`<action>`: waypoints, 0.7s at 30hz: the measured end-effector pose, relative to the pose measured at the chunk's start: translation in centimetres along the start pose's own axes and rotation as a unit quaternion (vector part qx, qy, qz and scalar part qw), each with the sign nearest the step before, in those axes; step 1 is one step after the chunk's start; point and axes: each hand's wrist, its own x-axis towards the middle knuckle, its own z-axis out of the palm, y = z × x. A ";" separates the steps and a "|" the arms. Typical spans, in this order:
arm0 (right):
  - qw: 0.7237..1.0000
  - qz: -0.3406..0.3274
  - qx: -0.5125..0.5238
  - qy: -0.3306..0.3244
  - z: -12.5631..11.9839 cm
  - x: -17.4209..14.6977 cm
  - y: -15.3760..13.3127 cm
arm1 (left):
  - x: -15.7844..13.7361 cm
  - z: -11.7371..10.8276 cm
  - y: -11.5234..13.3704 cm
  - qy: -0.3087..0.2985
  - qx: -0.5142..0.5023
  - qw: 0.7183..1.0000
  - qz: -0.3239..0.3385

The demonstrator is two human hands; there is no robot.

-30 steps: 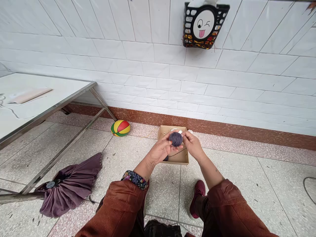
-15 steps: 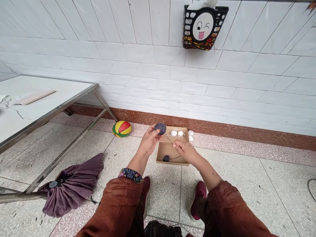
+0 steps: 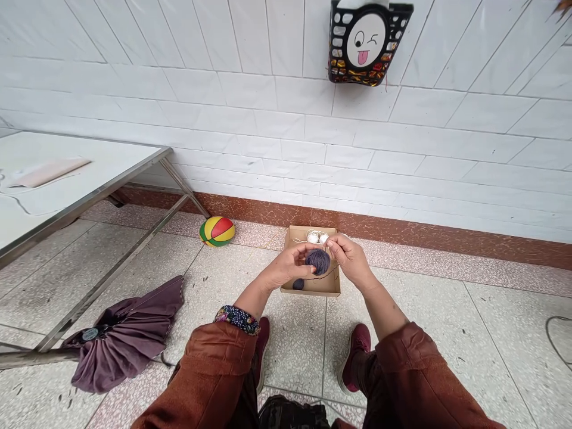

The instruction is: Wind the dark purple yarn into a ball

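Observation:
A dark purple-grey ball of yarn [image 3: 318, 261] is held in my left hand [image 3: 290, 265], its fingers and thumb around the left side. Just to the right, my right hand [image 3: 351, 257] pinches a strand of the same yarn near the top of the ball. Both hands are above an open cardboard box [image 3: 313, 288] on the floor. In its near part lies a smaller dark ball of yarn [image 3: 298, 284], with a dark strand running to the right. White balls of yarn [image 3: 313, 237] sit in the far part, partly hidden behind my right fingers.
A red, yellow and green ball [image 3: 217, 231] lies by the wall, beside a metal-legged table [image 3: 111, 152]. A folded purple umbrella-like cloth [image 3: 129, 345] is on the floor at left. A black basket [image 3: 370, 44] hangs on the tiled wall. A cable [image 3: 552, 339] lies at right.
My left hand has moved right and nearer with the yarn ball, covering part of the box. My right hand has shifted up and right, so the ball and pinching fingers are closer together.

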 end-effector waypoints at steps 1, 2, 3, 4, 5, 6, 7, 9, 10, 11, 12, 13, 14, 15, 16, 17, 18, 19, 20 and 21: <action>1.000 0.010 -0.006 0.004 0.2 0.1 0.4 | 0.0 0.3 -0.1 -0.016 -0.023 1.000 0.007; 1.000 0.019 -0.011 0.006 0.3 0.1 0.7 | 0.1 0.6 -0.2 -0.024 -0.050 0.998 0.014; 0.999 0.027 -0.016 0.011 0.5 0.1 1.0 | 0.1 0.8 -0.3 -0.027 -0.079 0.996 0.021; 0.999 0.033 -0.021 0.016 0.7 0.1 1.2 | 0.2 1.0 -0.3 -0.027 -0.107 0.994 0.026; 0.999 0.038 -0.029 0.020 0.9 0.0 1.5 | 0.2 1.2 -0.4 -0.025 -0.134 0.990 0.031; 0.998 0.043 -0.038 0.022 1.0 0.0 1.7 | 0.3 1.3 -0.4 -0.020 -0.157 0.987 0.036; 0.998 0.047 -0.048 0.019 1.1 -0.1 1.9 | 0.3 1.3 -0.4 -0.012 -0.173 0.984 0.040; 0.996 0.055 -0.075 -0.003 1.4 -0.4 2.3 | 0.3 1.1 -0.3 0.011 -0.187 0.981 0.047; 0.994 0.057 -0.091 -0.018 1.6 -0.5 2.4 | 0.4 1.0 -0.3 0.025 -0.190 0.980 0.050; 0.992 0.057 -0.108 -0.036 1.8 -0.6 2.6 | 0.4 0.8 -0.3 0.038 -0.194 0.979 0.052; 0.989 0.053 -0.123 -0.055 2.1 -0.7 2.7 | 0.4 0.6 -0.2 0.051 -0.198 0.977 0.054; 0.987 0.045 -0.135 -0.075 2.3 -0.9 2.7 | 0.5 0.4 -0.2 0.065 -0.203 0.975 0.055; 0.985 0.032 -0.143 -0.096 2.5 -1.0 2.7 | 0.5 0.3 -0.2 0.079 -0.206 0.974 0.055; 0.982 0.017 -0.146 -0.118 2.7 -1.1 2.6 | 0.6 0.1 -0.2 0.093 -0.205 0.973 0.055; 0.979 0.001 -0.144 -0.140 2.9 -1.2 2.4 | 0.6 -0.1 -0.2 0.108 -0.198 0.973 0.055; 0.977 -0.016 -0.138 -0.160 3.0 -1.3 2.1 | 0.6 -0.3 -0.2 0.122 -0.183 0.974 0.054; 0.976 -0.031 -0.127 -0.173 2.9 -1.3 1.7 | 0.6 -0.5 -0.2 0.138 -0.158 0.976 0.054; 0.976 -0.043 -0.110 -0.183 2.9 -1.4 1.2 | 0.7 -0.6 -0.1 0.153 -0.123 0.979 0.053; 0.977 -0.052 -0.089 -0.188 2.7 -1.4 0.7 | 0.7 -0.8 -0.1 0.167 -0.078 0.982 0.048; 0.979 -0.055 -0.062 -0.189 2.4 -1.4 0.1 | 0.7 -1.0 -0.1 0.179 -0.027 0.983 0.043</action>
